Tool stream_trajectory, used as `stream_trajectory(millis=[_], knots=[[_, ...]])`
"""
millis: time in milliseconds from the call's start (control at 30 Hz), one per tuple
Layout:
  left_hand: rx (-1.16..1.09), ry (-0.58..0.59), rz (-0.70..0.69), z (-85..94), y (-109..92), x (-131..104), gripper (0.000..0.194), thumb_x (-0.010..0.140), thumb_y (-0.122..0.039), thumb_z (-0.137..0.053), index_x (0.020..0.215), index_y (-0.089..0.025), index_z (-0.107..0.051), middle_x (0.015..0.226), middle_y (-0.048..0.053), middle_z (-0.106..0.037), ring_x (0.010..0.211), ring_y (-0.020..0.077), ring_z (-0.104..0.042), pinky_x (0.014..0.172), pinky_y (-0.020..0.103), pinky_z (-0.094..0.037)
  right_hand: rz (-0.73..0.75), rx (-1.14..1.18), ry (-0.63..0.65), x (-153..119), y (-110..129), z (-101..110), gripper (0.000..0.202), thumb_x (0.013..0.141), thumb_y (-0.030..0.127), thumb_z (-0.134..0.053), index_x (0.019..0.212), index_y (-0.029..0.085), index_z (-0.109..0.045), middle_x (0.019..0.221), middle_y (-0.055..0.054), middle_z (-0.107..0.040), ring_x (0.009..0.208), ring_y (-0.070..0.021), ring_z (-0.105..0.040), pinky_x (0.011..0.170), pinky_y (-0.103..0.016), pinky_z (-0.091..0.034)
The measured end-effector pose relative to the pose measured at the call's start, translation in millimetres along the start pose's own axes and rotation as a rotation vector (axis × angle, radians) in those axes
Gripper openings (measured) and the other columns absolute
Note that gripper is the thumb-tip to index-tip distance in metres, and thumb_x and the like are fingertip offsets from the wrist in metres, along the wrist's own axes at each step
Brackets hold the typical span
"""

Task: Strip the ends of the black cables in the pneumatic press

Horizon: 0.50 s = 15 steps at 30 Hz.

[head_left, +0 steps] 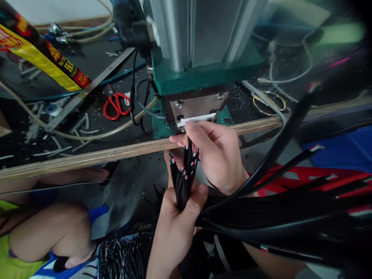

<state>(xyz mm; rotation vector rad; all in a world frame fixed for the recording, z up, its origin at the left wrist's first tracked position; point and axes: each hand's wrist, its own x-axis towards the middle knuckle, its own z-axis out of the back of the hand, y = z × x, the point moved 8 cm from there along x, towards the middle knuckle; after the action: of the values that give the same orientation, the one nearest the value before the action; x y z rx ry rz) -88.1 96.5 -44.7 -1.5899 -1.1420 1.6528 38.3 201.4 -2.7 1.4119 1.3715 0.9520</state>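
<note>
My left hand (181,217) is wrapped round a bundle of black cables (182,192), whose cut ends show red, white and green wires pointing up. Just above it, my right hand (216,153) pinches a single black cable (190,144) at the front of a metal plate (200,106). This plate has screws and a white strip (199,118) across its lower part, and sits under a green press (203,75). More black cables (261,213) spread to the right, beneath and beside my right forearm.
Red-handled scissors (116,106), a metal ruler (90,89), a yellow-black can (43,50) and tube scraps lie left on the bench. Gold-handled scissors (269,104) are right. The wooden bench edge (87,161) crosses the view. A box of cable pieces (124,255) and another person's leg (52,232) are below.
</note>
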Motion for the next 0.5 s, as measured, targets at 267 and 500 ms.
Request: stream_trajectory(millis=[267, 500], knots=[[0.082, -0.071, -0.043, 14.7, 20.2, 1.9, 0.054, 0.078, -0.071, -0.098, 0.083, -0.02, -0.085, 0.082, 0.006, -0.079, 0.081, 0.0236, -0.07, 0.073, 0.028, -0.057, 0.117, -0.052, 0.04, -11.9, 9.5, 7.3, 0.035, 0.11, 0.047, -0.07, 0.085, 0.027, -0.084, 0.097, -0.006, -0.091, 0.098, -0.0277, -0.087, 0.088, -0.038, -0.067], [0.088, -0.135, -0.018, 25.1, 38.1, -11.8, 0.074, 0.066, -0.089, -0.096, 0.087, -0.019, -0.086, 0.082, 0.006, -0.08, 0.079, 0.025, -0.073, 0.069, 0.029, -0.06, 0.257, -0.035, 0.079, -34.1, 21.8, 22.4, 0.031, 0.106, 0.039, -0.071, 0.078, 0.033, -0.084, 0.082, -0.002, -0.081, 0.079, -0.0253, -0.077, 0.075, -0.039, -0.059]])
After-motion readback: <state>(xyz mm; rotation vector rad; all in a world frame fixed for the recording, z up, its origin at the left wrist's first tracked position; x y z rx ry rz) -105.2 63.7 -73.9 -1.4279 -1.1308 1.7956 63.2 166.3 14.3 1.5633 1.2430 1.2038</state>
